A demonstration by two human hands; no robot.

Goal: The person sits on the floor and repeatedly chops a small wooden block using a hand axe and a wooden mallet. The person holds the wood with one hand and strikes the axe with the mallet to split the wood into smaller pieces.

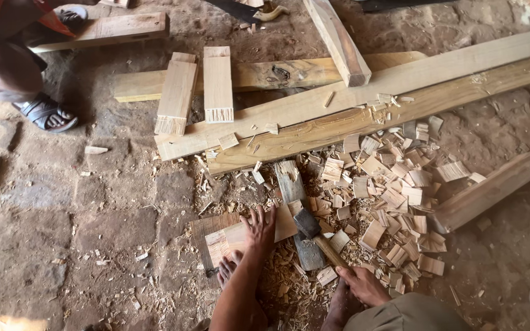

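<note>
My left hand (259,228) lies flat, fingers spread, on a short flat wooden board (228,236) resting on the dirt floor. My right hand (361,284) is wrapped around the wooden handle of an adze-like axe (308,224), whose dark metal head rests at the board's right edge. A grey weathered wood block (295,202) lies beneath and behind the axe head. My bare foot (227,270) shows just below the board.
A heap of wood chips (387,196) spreads to the right. Long planks (369,104) cross the upper floor, with two short cut boards (197,92) laid on them. A thick beam (492,190) lies at right. Another person's sandalled foot (47,113) is at upper left.
</note>
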